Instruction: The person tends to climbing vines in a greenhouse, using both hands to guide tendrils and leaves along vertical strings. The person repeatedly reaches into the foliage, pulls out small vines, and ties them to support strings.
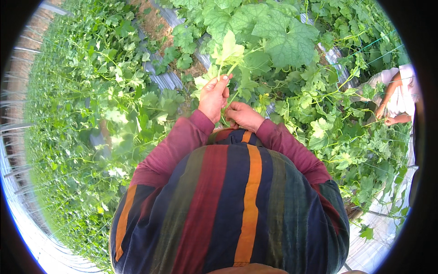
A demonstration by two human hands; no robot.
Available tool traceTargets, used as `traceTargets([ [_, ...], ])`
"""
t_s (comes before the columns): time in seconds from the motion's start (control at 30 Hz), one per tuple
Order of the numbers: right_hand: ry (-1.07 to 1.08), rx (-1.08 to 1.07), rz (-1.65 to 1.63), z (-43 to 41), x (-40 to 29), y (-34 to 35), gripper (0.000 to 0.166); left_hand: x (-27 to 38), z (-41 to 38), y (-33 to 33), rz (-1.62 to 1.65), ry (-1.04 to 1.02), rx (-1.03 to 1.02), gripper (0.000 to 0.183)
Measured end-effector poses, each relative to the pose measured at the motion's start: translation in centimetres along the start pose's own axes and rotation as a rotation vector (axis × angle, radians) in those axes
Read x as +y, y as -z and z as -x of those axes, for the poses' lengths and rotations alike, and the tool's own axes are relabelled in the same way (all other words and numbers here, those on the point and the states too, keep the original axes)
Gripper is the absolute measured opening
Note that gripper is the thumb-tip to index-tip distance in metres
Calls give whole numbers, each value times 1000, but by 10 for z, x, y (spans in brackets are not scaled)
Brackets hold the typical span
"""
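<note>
My left hand is raised in front of my chest, its thumb and finger pinching a pale green vine shoot. Young yellow-green leaves stand up just above the fingertips. Lower and to the right, close against my body, my right hand has its fingers bent around the lower part of the vine stem. Its fingertips are partly hidden. Beyond both hands spreads a large lobed leaf of the climbing plants.
Dense vines grow on the left and right. Silvery plastic mulch shows between rows beside brown soil. Thin green trellis strings cross at the upper right. At the far right, another person's hands are among the vines.
</note>
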State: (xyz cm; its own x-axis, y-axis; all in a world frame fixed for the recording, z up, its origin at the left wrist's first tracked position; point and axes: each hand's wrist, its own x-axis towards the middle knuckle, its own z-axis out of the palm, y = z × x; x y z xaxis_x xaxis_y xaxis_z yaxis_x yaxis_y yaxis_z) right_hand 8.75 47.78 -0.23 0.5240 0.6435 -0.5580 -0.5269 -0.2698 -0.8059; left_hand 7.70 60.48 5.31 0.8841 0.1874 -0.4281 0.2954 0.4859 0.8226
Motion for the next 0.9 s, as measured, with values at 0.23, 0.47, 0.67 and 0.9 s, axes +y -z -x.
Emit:
traceTargets([
  [0.23, -50, -50, -130, 6, -8, 12, 6, 13, 14, 10, 15, -25, 13, 30],
  [0.47, 438, 122, -546, 8, -56, 16, 24, -1, 32, 30, -29, 59, -41, 35],
  [0.67, 589, 250, -32, -1, -48, 4, 13, -8, 34, 38, 47, 39, -99, 30],
  [0.9, 1024, 432, 531, 0, -59, -6, 9, 3, 23, 49, 73, 58, -229, 20],
])
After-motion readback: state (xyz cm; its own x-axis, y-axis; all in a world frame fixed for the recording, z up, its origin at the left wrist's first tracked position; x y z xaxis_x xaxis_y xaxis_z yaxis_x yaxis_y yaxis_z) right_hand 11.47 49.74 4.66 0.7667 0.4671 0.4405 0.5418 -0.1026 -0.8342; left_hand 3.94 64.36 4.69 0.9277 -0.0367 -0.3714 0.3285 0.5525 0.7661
